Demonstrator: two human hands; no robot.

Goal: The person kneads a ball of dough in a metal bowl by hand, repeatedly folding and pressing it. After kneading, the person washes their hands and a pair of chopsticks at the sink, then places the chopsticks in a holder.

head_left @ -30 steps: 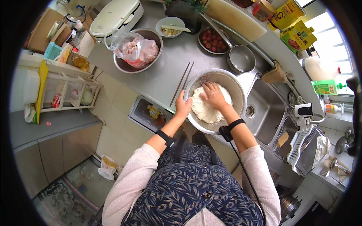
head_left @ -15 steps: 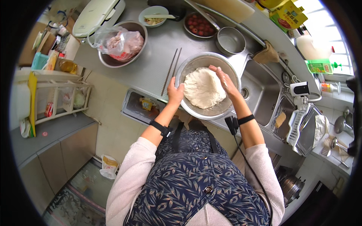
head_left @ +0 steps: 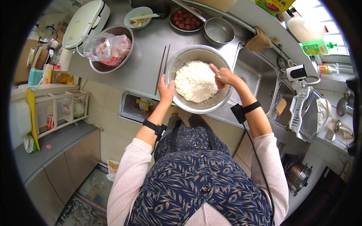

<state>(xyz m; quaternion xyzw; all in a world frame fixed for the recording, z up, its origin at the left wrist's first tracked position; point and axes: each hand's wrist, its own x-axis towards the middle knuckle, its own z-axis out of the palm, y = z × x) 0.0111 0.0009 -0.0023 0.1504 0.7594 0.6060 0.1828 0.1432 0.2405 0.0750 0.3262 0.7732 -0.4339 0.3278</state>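
Dough [head_left: 194,81] in bowl [head_left: 190,55], left fingers [head_left: 163,82] holding rim [head_left: 201,110], right fingers [head_left: 220,83] parted — steel counter [head_left: 145,45], tiled floor [head_left: 109,113]

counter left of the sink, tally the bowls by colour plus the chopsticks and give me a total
Silver metal bowls: 4 (dough bowl, meat bowl, red-fruit bowl, small round bowl beside it)
White bowl: 1
Chopsticks: 2
Total: 7
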